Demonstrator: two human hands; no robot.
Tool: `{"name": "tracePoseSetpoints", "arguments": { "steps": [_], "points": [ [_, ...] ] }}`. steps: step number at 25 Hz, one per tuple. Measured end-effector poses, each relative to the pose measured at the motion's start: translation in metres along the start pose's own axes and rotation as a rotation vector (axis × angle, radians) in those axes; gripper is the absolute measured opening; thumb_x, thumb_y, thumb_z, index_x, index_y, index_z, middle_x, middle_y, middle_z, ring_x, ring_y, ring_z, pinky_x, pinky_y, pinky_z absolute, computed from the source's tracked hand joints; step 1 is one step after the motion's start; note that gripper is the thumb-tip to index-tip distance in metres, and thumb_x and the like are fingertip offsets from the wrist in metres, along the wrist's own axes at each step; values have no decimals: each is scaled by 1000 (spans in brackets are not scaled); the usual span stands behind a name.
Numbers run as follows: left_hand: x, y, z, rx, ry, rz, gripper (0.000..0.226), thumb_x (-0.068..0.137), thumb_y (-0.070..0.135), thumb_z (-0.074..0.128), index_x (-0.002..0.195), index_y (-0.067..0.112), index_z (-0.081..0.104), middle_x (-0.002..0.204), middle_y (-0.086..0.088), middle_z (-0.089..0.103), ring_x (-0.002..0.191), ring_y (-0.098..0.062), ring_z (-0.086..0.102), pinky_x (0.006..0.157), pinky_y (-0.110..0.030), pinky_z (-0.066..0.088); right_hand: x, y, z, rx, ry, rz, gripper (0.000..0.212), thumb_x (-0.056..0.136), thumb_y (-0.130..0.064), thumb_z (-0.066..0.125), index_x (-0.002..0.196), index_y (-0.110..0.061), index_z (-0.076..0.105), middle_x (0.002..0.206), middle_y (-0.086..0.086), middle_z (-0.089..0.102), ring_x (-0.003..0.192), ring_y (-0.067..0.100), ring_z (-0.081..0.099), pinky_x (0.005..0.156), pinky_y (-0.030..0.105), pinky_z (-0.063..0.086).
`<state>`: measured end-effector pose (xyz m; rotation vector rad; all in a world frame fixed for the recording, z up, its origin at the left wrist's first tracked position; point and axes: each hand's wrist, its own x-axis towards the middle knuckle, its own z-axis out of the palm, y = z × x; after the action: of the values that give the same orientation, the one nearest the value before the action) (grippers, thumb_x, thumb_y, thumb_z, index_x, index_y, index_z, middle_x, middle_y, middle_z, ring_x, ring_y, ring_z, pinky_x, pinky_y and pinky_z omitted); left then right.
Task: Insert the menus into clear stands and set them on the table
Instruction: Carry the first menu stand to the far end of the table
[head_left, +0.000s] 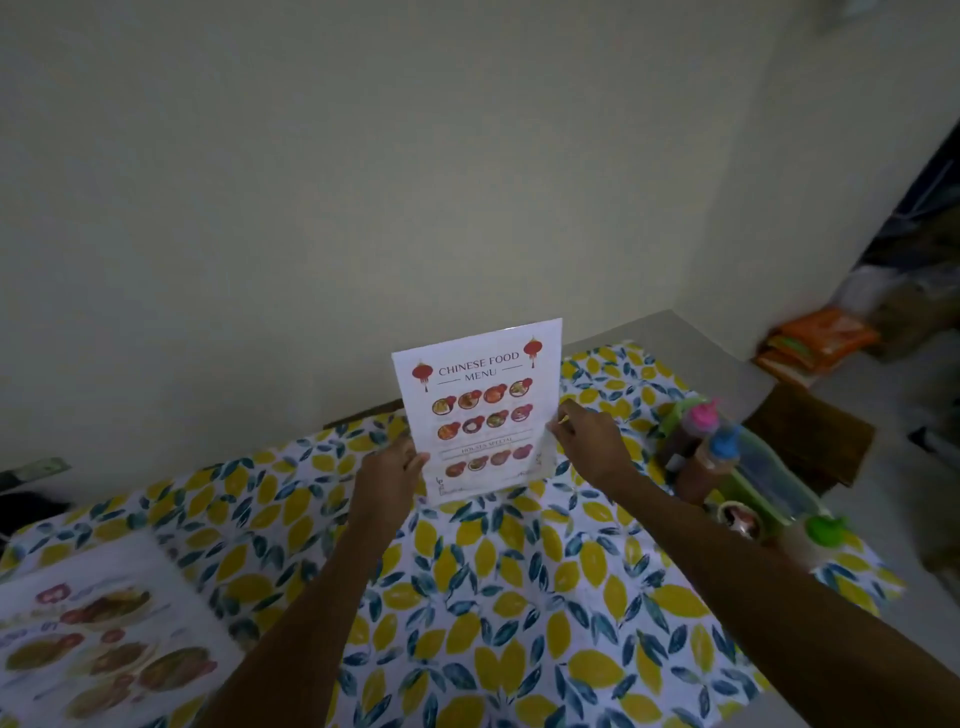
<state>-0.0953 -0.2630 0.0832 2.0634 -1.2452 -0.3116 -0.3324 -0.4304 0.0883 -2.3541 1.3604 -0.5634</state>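
A white "Chinese Food Menu" sheet (480, 405) stands upright in a clear stand (540, 460) at the far side of the table, its foot on the lemon-print cloth (493, 597). My left hand (389, 470) grips the stand's lower left edge. My right hand (589, 441) pinches its right edge at mid height. A second menu (98, 639) with food pictures lies flat at the near left corner of the table, blurred.
A green tray (753, 499) at the right holds sauce bottles with pink (701, 415), blue (724, 441) and green (826, 530) caps. A plain wall rises right behind the table. Orange bags (815, 338) and clutter sit on the floor at far right.
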Motion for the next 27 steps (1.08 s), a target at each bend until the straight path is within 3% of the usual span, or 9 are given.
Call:
{"name": "tracePoseSetpoints", "arguments": {
  "steps": [2,6,10,13,15,18,22,24,27],
  "points": [
    [30,32,25,-16,-20,37,19,94,25,60,87,8,63,78,-6,72,67,-25,66,57,-29,43,34,32,-26,-17,13,4,18,94,-26,58,88,-9,57,76,15,71,73,34,65,58,32,42],
    [108,86,91,-23,31,84,20,92,26,62,89,6,66,86,-12,75,75,-26,69,70,-36,55,123,103,-67,-23,71,-51,16,91,-22,63,87,-7,59,74,19,71,72,37,65,59,32,41],
    [172,136,162,-48,26,56,28,95,25,59,77,4,65,72,-11,73,60,-21,65,55,-32,47,210,179,-86,-14,60,-58,17,88,-24,65,86,-9,57,71,19,70,69,39,66,62,40,55],
    [215,169,217,-104,14,-17,24,95,22,59,77,7,63,72,-9,72,57,-20,65,55,-33,51,266,239,-89,-34,24,-56,19,90,-26,64,89,-8,58,75,19,71,72,37,66,63,35,51],
    [238,181,247,-135,3,-70,22,94,23,59,83,5,65,75,-11,73,59,-22,67,58,-37,55,290,270,-86,-14,14,-68,19,91,-24,64,90,-6,58,76,19,71,71,38,66,62,35,49],
    [267,192,280,-122,-41,-166,21,95,27,57,98,8,65,83,-5,73,68,-18,65,62,-30,51,315,308,-72,15,-11,-40,19,92,-22,63,92,-3,59,80,20,72,74,39,66,62,34,48],
    [302,194,312,-92,-57,-236,23,94,30,56,101,11,65,88,-8,73,77,-25,68,74,-42,58,346,342,-48,72,-52,30,19,93,-24,61,94,-5,59,83,19,72,75,36,66,64,29,45],
    [311,190,324,-47,-70,-203,21,94,28,55,95,8,63,85,-10,75,70,-21,71,68,-41,61,357,350,-41,103,-74,51,18,93,-25,60,93,-7,59,83,18,72,74,34,67,65,31,49],
    [322,186,339,-21,-93,-211,20,95,25,55,99,7,63,90,-11,76,72,-21,73,60,-28,58,369,362,-30,119,-107,67,19,94,-27,59,94,-8,59,84,16,72,71,31,67,65,30,51]
  ]
}}
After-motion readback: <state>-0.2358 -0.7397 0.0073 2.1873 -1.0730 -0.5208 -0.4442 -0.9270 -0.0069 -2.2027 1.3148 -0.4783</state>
